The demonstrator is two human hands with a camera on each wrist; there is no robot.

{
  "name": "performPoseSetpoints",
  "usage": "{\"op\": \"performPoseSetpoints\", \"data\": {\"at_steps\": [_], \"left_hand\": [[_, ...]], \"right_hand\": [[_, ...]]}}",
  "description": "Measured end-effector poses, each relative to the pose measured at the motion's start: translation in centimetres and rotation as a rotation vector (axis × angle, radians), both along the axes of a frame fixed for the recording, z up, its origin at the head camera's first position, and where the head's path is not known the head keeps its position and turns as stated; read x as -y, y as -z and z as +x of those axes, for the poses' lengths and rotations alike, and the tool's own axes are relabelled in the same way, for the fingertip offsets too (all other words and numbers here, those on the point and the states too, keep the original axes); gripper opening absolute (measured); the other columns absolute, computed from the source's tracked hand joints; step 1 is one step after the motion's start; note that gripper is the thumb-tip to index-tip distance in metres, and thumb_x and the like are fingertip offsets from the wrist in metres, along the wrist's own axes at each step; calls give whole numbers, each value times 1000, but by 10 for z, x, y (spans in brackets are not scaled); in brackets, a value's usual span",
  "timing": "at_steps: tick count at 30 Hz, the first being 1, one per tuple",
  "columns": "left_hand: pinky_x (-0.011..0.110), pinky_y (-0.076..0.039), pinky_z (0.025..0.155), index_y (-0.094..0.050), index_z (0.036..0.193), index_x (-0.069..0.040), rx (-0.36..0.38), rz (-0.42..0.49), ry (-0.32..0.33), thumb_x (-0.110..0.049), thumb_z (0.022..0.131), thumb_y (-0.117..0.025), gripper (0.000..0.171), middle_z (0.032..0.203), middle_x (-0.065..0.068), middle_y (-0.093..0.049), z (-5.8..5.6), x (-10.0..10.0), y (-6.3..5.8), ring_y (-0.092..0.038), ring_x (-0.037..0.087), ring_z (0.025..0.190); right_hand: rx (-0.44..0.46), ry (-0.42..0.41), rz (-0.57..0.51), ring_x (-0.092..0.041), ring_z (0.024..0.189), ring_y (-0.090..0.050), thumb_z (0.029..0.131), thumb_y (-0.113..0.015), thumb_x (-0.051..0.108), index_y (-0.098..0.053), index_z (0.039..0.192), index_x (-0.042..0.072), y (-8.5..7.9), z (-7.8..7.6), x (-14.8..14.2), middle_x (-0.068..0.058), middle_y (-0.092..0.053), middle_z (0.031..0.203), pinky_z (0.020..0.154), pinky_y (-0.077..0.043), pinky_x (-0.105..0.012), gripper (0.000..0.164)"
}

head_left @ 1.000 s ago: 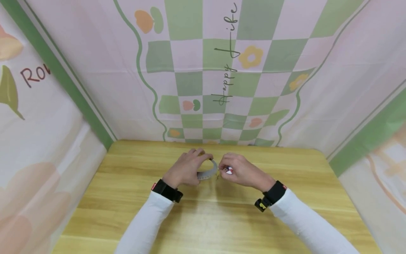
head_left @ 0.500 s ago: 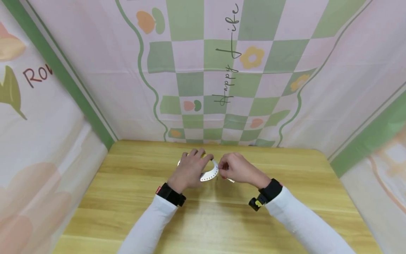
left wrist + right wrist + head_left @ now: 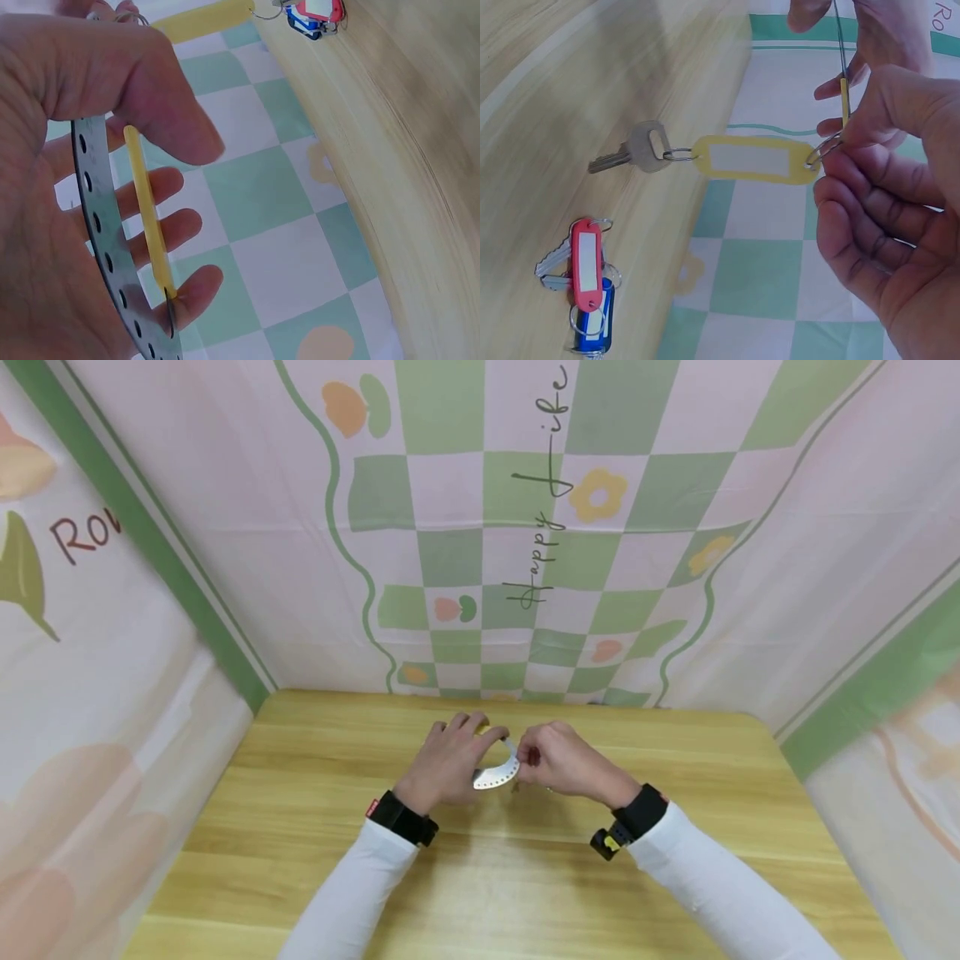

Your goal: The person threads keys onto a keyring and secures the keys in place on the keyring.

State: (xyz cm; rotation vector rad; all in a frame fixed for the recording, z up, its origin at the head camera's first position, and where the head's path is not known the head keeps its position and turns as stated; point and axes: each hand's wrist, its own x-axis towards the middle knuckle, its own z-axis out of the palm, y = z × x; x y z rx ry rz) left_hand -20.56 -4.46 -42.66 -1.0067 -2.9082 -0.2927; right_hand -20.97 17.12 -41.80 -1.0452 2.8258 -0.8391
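Silver and perforated, the band sat gripped in your left hand, presumably for steadiness, while near its edge your right hand pinched the yellow tag by its ring.

I saw both arms stuck way out front. The left hand had its thumb and fingers spread, the right hand super close, pinching, fingers curled in.

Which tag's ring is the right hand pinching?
The yellow tag joined to a key; the right hand holds its ring. The red tag and blue tag are away from that hand.
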Motion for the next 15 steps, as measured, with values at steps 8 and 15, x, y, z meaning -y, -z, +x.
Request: {"op": "performPoseSetpoints", "data": {"at_steps": [8,15], "left_hand": [[51,-47,93,-54,144,-27,63,49,14,-6,66,-83,86,137,5,-52,-3,5,-3,-50,28,122],[48,-47,90,-54,145,-28,110,72,37,-2,64,-80,89,134,3,-52,-6,9,-5,-52,26,116]], "right_hand": [[-64,-19,-47,-1,57,-52,79,-71,5,-70,77,15,0,2,-3,11,-61,71,51,-47,-21,11],[-57,-31,-74,-2,63,-56,78,-71,4,-73,79,11,-2,3,-4,10,-63,74,55,-50,-22,8]]}}
